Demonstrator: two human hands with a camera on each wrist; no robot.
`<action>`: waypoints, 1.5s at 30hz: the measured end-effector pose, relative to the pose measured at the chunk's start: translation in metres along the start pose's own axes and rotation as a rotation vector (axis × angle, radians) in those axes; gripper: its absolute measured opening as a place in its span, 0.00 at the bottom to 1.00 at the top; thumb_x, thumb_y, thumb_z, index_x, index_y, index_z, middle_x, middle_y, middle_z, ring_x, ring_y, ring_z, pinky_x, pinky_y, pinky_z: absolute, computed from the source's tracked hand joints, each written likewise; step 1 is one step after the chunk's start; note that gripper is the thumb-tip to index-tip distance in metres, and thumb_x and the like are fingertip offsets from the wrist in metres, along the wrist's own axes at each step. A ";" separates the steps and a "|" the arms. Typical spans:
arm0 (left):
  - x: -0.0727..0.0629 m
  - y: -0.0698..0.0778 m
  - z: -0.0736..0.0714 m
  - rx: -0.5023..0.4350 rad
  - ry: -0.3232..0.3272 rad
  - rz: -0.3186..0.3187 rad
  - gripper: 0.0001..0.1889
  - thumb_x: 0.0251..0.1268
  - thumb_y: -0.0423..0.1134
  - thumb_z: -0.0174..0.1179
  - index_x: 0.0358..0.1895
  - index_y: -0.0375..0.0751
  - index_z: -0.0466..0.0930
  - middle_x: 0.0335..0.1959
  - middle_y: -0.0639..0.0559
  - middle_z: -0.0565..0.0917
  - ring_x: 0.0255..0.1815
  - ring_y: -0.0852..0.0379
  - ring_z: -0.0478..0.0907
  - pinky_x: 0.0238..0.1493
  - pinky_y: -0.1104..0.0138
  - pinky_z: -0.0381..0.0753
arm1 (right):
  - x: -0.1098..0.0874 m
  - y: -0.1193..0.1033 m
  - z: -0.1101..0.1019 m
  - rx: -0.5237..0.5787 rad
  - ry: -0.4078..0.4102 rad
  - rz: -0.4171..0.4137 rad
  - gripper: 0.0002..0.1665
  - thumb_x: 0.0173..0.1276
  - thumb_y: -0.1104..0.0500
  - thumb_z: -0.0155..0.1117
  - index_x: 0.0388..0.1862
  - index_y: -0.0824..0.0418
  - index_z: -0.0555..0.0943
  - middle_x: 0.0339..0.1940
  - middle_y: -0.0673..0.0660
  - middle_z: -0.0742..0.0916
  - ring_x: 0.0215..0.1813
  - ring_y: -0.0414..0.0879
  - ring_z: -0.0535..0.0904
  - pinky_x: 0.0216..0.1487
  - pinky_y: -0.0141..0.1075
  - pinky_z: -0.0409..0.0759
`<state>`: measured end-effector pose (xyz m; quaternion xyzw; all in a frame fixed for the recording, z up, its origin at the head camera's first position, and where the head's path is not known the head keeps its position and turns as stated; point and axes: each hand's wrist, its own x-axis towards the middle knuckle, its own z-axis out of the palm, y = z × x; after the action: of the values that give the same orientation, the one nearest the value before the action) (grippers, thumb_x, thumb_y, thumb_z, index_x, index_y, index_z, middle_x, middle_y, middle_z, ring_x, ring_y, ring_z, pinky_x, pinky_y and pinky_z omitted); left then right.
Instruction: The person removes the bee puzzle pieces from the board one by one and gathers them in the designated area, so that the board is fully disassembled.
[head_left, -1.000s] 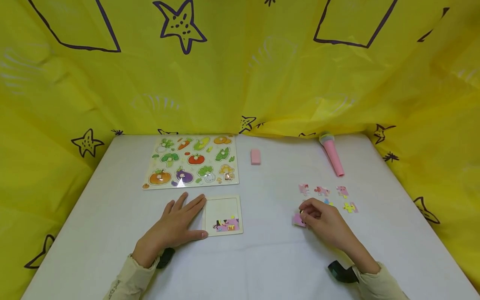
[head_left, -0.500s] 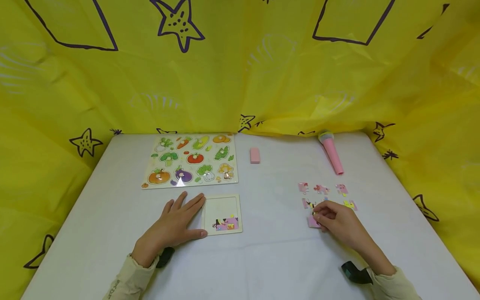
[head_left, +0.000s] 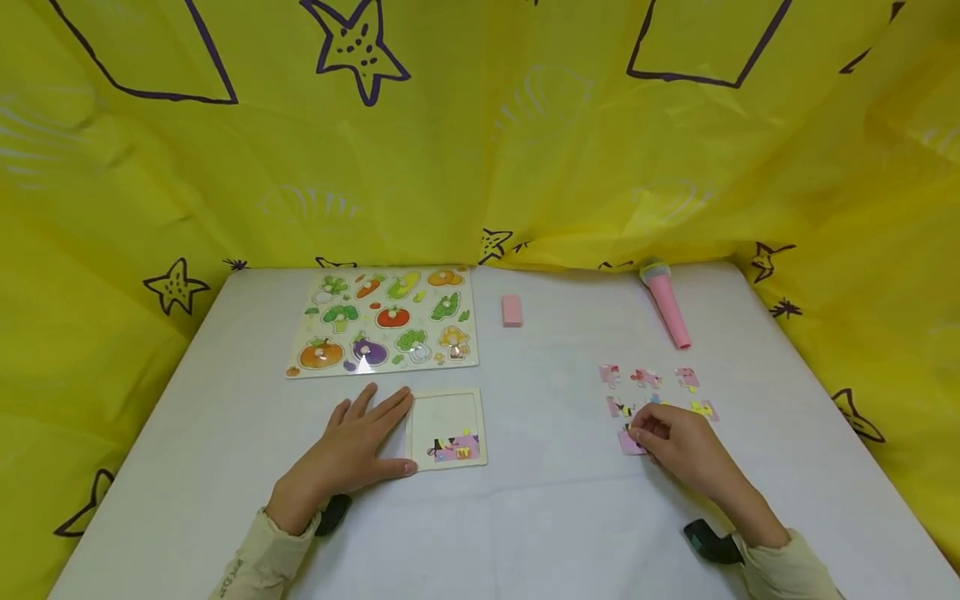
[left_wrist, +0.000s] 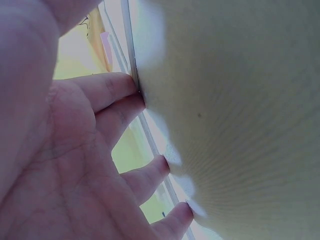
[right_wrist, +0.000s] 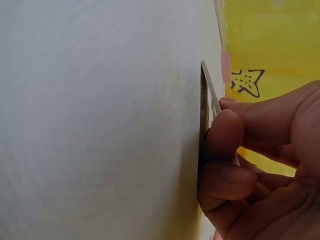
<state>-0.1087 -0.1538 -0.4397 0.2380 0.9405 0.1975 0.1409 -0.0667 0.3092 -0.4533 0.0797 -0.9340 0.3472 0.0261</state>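
My left hand [head_left: 348, 450] lies with fingers spread, its fingertips and thumb touching the left edge of a small square puzzle tray [head_left: 442, 411]. A few joined jigsaw pieces [head_left: 454, 447] fill the tray's lower right. At the right, my right hand [head_left: 682, 446] pinches a pink jigsaw piece [head_left: 630, 444] between thumb and fingers. The right wrist view shows that piece [right_wrist: 211, 87] tilted, one edge up off the cloth; the fingers hide part of it. Loose jigsaw pieces [head_left: 647, 378] lie in rows just beyond this hand, some partly covered by it.
A vegetable peg puzzle board [head_left: 382, 321] lies behind the tray. A pink block [head_left: 512, 311] sits at the back middle, and a pink toy microphone [head_left: 668, 308] at the back right. Yellow patterned cloth [head_left: 480, 167] encloses the white table at the back and sides.
My right hand has shifted right with the pink jigsaw piece, to just in front of the loose pieces, and has stayed there since. My left hand keeps its place on the tray.
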 end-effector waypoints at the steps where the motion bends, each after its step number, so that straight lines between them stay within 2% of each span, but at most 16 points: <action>1: 0.000 0.000 0.000 -0.003 -0.003 -0.002 0.49 0.68 0.58 0.73 0.85 0.39 0.61 0.86 0.46 0.61 0.86 0.27 0.43 0.77 0.28 0.43 | 0.000 0.000 0.000 -0.016 0.002 -0.008 0.09 0.69 0.69 0.76 0.36 0.57 0.85 0.26 0.45 0.79 0.28 0.37 0.71 0.28 0.32 0.72; 5: 0.000 -0.001 0.002 -0.015 -0.020 -0.019 0.50 0.68 0.59 0.73 0.85 0.40 0.60 0.86 0.47 0.60 0.86 0.28 0.41 0.78 0.29 0.40 | -0.001 0.001 0.001 -0.058 -0.008 -0.027 0.11 0.67 0.69 0.77 0.35 0.56 0.85 0.26 0.45 0.77 0.30 0.38 0.70 0.29 0.33 0.70; 11: -0.001 -0.001 0.002 -0.018 -0.004 -0.020 0.50 0.67 0.58 0.74 0.85 0.40 0.62 0.86 0.48 0.61 0.86 0.28 0.43 0.78 0.28 0.41 | 0.001 0.000 0.002 -0.069 -0.014 -0.035 0.10 0.66 0.71 0.77 0.35 0.58 0.85 0.27 0.46 0.78 0.30 0.38 0.71 0.30 0.33 0.72; 15: -0.001 0.000 0.001 -0.006 0.000 -0.028 0.50 0.66 0.58 0.74 0.85 0.40 0.62 0.86 0.48 0.61 0.86 0.29 0.43 0.78 0.28 0.42 | 0.003 -0.003 0.003 -0.055 -0.002 -0.022 0.10 0.66 0.71 0.77 0.35 0.59 0.85 0.26 0.45 0.77 0.29 0.38 0.70 0.29 0.33 0.71; 20: -0.001 0.000 0.002 0.014 -0.004 -0.020 0.50 0.67 0.58 0.74 0.85 0.40 0.62 0.86 0.47 0.62 0.86 0.28 0.44 0.78 0.28 0.43 | 0.005 -0.007 0.008 0.015 0.018 -0.071 0.10 0.68 0.70 0.76 0.35 0.57 0.84 0.23 0.42 0.78 0.25 0.35 0.70 0.27 0.32 0.71; 28: 0.001 0.000 0.001 0.020 -0.003 0.003 0.50 0.68 0.60 0.72 0.85 0.39 0.61 0.86 0.46 0.61 0.85 0.27 0.45 0.77 0.28 0.44 | 0.030 -0.044 0.029 0.057 -0.020 -0.204 0.10 0.70 0.70 0.73 0.36 0.56 0.85 0.27 0.41 0.78 0.31 0.36 0.72 0.33 0.33 0.74; 36: 0.004 -0.001 -0.002 0.030 -0.009 -0.005 0.50 0.68 0.59 0.72 0.85 0.40 0.60 0.86 0.46 0.61 0.85 0.27 0.44 0.77 0.28 0.44 | 0.057 -0.089 0.059 0.136 -0.143 -0.289 0.04 0.74 0.66 0.71 0.39 0.59 0.86 0.32 0.44 0.81 0.35 0.39 0.76 0.37 0.34 0.79; 45: 0.003 -0.004 0.000 0.001 0.002 0.019 0.49 0.69 0.59 0.72 0.85 0.39 0.60 0.86 0.46 0.60 0.85 0.26 0.43 0.77 0.28 0.42 | 0.067 -0.124 0.087 0.191 -0.244 -0.350 0.02 0.75 0.66 0.71 0.40 0.64 0.86 0.35 0.46 0.83 0.38 0.39 0.77 0.41 0.34 0.81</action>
<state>-0.1125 -0.1557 -0.4414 0.2467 0.9384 0.1988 0.1381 -0.1111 0.1511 -0.4327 0.2839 -0.8652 0.4119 -0.0351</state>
